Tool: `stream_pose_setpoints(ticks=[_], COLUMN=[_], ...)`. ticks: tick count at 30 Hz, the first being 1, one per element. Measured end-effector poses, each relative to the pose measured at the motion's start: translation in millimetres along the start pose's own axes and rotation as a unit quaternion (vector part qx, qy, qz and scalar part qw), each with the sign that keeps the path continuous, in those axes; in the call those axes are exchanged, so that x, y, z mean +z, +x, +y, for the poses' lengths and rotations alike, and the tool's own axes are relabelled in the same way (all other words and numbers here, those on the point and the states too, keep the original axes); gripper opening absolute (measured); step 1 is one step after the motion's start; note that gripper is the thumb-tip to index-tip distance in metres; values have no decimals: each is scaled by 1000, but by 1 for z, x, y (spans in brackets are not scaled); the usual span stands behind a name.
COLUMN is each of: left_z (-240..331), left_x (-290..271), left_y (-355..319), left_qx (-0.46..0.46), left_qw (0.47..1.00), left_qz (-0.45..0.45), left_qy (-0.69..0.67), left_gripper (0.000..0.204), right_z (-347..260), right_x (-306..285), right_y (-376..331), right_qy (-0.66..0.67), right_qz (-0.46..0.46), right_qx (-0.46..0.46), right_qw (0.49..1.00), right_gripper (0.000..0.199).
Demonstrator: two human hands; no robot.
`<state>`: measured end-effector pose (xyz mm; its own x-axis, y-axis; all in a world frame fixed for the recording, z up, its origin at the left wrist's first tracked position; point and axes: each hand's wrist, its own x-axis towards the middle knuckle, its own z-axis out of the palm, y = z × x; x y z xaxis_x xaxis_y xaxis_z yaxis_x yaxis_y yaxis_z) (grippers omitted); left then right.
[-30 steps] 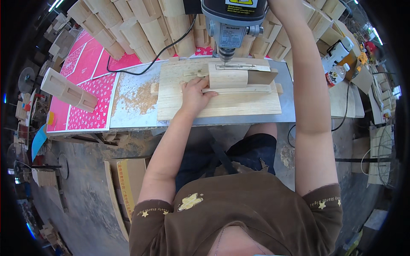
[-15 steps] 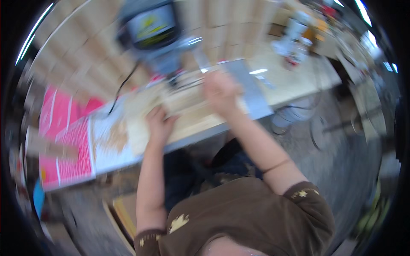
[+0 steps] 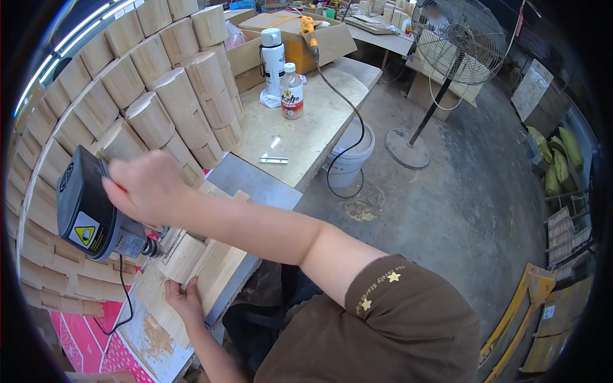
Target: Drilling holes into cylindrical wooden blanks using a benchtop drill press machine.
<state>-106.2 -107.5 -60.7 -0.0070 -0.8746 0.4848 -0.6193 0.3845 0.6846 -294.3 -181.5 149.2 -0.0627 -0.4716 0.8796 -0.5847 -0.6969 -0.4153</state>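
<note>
A drill press with a black and grey motor housing stands at the left, its chuck pointing at a pale wooden block. The block lies against wooden strips on a board. My left hand holds the near end of the block between thumb and fingers. Raised beside the motor housing, my right hand is closed and a little blurred. Something red shows by its thumb, but what its fingers hold is hidden. My right forearm passes above the board.
Stacked wooden blocks wall off the left and back. A white flask, a drink bottle and a small metal piece stand or lie on the table. Beyond are a cable, a white bucket and a fan.
The view has swung to the right. My right hand has moved up beside the drill press's motor housing. My left hand remains at the wooden block.
</note>
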Motion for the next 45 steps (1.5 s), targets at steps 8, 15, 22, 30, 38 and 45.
stream_pose_setpoints(ticks=[8, 15, 22, 30, 38, 45], left_z=[-19, 10, -6, 48, 45, 55], left_x=[-1, 6, -83, -158, -106, -48], left_y=[-11, 4, -60, -86, -50, -29], left_qx=[-58, -62, -40, -344, -457, -397], left_qw=[995, 995, 993, 859, 837, 848], left_qz=[46, 58, 100, 160, 58, -8], left_qy=[-60, 47, 44, -344, -296, -351], left_gripper=[28, 32, 28, 26, 43, 50], right_z=[21, 83, 94, 57, 58, 60], right_x=[45, -22, -40, -44, -44, -43], right_y=[35, -92, -120, -140, -141, -139], right_qy=[55, -108, -76, -36, -19, -5], right_qz=[-145, -520, -388, -412, -406, -398], right_qx=[146, 0, -46, -44, -46, -73], right_qw=[977, 847, 917, 909, 913, 915], right_gripper=[34, 48, 30, 29, 31, 31])
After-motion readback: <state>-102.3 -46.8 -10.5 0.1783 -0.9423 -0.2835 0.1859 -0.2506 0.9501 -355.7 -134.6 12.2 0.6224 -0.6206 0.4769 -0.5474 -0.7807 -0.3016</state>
